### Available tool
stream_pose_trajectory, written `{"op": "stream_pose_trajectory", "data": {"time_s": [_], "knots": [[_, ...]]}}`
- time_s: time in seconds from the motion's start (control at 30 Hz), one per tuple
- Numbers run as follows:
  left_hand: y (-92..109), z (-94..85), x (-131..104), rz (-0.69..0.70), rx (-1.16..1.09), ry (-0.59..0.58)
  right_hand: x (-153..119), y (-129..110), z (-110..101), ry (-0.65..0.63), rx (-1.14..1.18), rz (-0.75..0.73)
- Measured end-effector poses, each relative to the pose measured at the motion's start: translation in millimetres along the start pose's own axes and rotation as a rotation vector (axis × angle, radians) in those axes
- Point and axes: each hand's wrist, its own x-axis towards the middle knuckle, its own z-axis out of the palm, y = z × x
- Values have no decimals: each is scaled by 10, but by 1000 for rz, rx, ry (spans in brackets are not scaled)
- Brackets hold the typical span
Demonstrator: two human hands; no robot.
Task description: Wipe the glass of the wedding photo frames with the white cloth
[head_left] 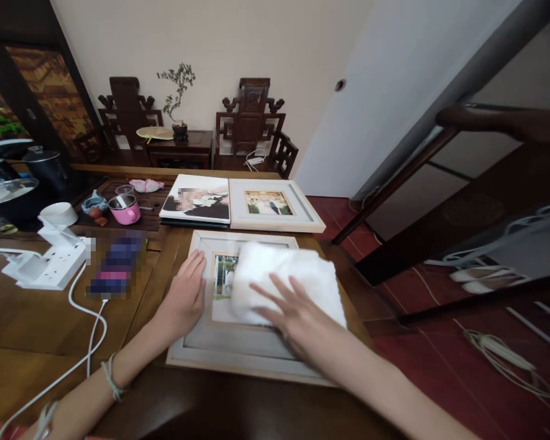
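Observation:
A light wooden picture frame (238,363) lies flat on the brown table, with a photo (223,278) partly showing at its middle. My left hand (187,293) rests on the frame's left edge, its fingers laid flat and nothing held. A white cloth (302,269) covers the right part of the frame and hides some of the photo. On top of the cloth lies my right hand (286,308), slightly blurred, fingers spread and pressing the cloth down rather than gripping it.
Behind are a second frame (302,211) and a photo album (197,198). To the left stand a pink cup (125,211), a phone (117,266) with its cable, a white power strip (55,263) and a dark pot (46,168). The table's right edge drops to red floor.

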Motion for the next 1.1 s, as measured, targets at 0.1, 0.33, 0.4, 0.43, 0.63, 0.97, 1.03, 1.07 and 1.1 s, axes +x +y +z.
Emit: {"op": "stream_pose_trajectory", "data": {"time_s": [0.1,0.33,0.4,0.43,0.63,0.97,1.03,1.07,1.1], "knots": [[-7,5,7,6,10,-3,-347,-362,-147,-22,71,-136],[-46,2,-4,22,28,-44,-138,-303,16,29,47,25],[-49,-5,-9,21,21,-52,111,-33,90,9,12,148],[-50,-8,-11,21,16,-57,236,113,107,13,-15,229],[-46,4,-22,17,-2,-37,653,451,95,-19,-42,235],[-41,30,-19,10,-6,-5,-163,-547,-345,-239,346,-188],[-38,29,-19,5,-15,-13,-190,-584,-347,-207,369,-206],[-34,28,-18,0,-21,-17,-158,-572,-304,-183,359,-180],[-27,26,-18,-5,-29,-20,-97,-540,-240,-166,335,-143]]}}
